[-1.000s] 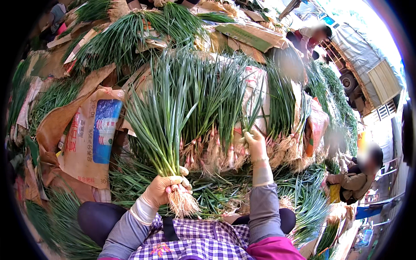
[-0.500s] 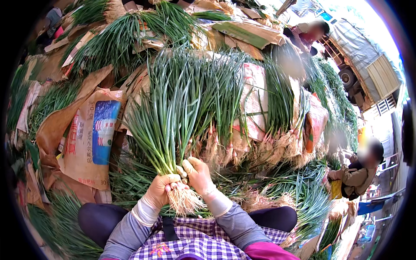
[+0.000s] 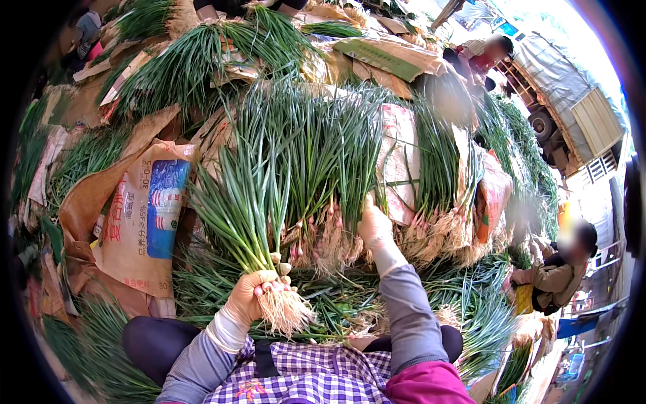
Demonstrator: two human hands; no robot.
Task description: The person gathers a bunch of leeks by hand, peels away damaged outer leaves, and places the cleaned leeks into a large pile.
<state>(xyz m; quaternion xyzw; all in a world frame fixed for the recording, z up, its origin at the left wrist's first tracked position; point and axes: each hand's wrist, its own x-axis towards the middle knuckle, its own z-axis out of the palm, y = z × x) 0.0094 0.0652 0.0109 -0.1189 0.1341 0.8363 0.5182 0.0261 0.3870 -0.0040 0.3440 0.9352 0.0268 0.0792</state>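
Observation:
My left hand (image 3: pixel 246 296) is closed around a bunch of spring onions (image 3: pixel 237 225), just above their pale bulbs. Its roots (image 3: pixel 285 311) hang toward my lap and its long green leaves fan up and away from me. My right hand (image 3: pixel 375 227) is stretched ahead to a row of loose spring onions (image 3: pixel 331 161) laid on sacks. One finger points out at the stems there. The remaining fingers are partly hidden, and nothing held shows in that hand.
A printed sack (image 3: pixel 138 252) lies at my left. More spring onions (image 3: pixel 464 310) spread at right, with others piled ahead (image 3: pixel 178 60). A person (image 3: pixel 558 269) sits at right, another (image 3: pixel 474 57) farther back, near a covered truck (image 3: pixel 558 87).
My right hand has left the bunch and moved forward and right to the row of spring onions. The left hand still holds the bunch in nearly the same place.

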